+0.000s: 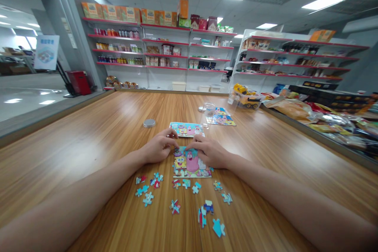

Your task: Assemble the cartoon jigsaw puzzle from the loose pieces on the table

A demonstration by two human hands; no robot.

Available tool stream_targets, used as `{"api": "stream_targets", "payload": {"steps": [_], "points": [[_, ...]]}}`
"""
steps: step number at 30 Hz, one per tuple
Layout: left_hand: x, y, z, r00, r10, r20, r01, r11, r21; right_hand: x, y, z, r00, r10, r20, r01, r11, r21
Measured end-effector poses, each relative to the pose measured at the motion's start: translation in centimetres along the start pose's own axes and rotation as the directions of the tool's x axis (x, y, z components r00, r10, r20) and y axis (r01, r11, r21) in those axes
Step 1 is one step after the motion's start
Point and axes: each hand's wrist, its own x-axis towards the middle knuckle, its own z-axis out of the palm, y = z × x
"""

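A small cartoon jigsaw puzzle [190, 165] lies partly assembled on the wooden table [88, 141]. My left hand [159, 147] rests at its upper left corner with fingertips pressing on a piece at the top edge. My right hand [209, 151] lies over the upper right corner, fingers also on the top row. Several loose pieces [177, 201] are scattered on the wood just in front of the puzzle, nearer to me. A second finished picture [186, 129] lies flat right behind my hands.
A round metal lid [149, 123] sits to the left behind the puzzle. A clear jar [209, 111], another puzzle picture [221, 118] and a yellow toy truck [246, 96] stand farther right. Packaged goods [325, 120] line the right edge; shelves [165, 51] fill the back.
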Motion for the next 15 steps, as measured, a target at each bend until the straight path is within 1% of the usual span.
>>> {"api": "stream_targets", "payload": {"steps": [1, 3, 5, 7, 9, 11, 13, 15], "points": [[0.0, -0.1, 0.0, 1.0, -0.006, 0.0, 0.006, 1.0, -0.008, 0.0, 0.0, 0.0, 0.999, -0.003, -0.033, 0.004, 1.0, 0.028], [0.1, -0.1, -0.1, 1.0, -0.021, -0.004, 0.021, 0.999, -0.036, 0.1, 0.2, 0.1, 0.99, 0.021, -0.142, -0.007, 0.995, 0.103], [0.2, -0.1, -0.2, 0.999, -0.048, -0.017, 0.047, 0.996, -0.075, 0.2, 0.7, 0.2, 0.959, 0.117, -0.26, -0.067, 0.979, 0.193], [0.2, -0.1, -0.4, 0.995, -0.084, -0.045, 0.078, 0.99, -0.116, 0.2, 1.5, 0.2, 0.912, 0.263, -0.315, -0.171, 0.941, 0.292], [0.3, -0.2, -0.5, 0.989, -0.127, -0.076, 0.114, 0.98, -0.161, 0.2, 2.3, 0.2, 0.867, 0.39, -0.311, -0.262, 0.886, 0.382], [0.3, -0.5, -0.6, 0.978, -0.187, -0.09, 0.162, 0.958, -0.238, 0.3, 2.9, 0.2, 0.831, 0.477, -0.285, -0.317, 0.829, 0.462], [0.2, -0.9, -0.7, 0.963, -0.259, -0.073, 0.22, 0.916, -0.336, 0.4, 3.2, 0.3, 0.812, 0.525, -0.254, -0.346, 0.784, 0.515], [0.1, -1.3, -0.9, 0.951, -0.307, -0.044, 0.265, 0.877, -0.402, 0.5, 3.2, 0.2, 0.807, 0.545, -0.227, -0.364, 0.762, 0.536]]}}
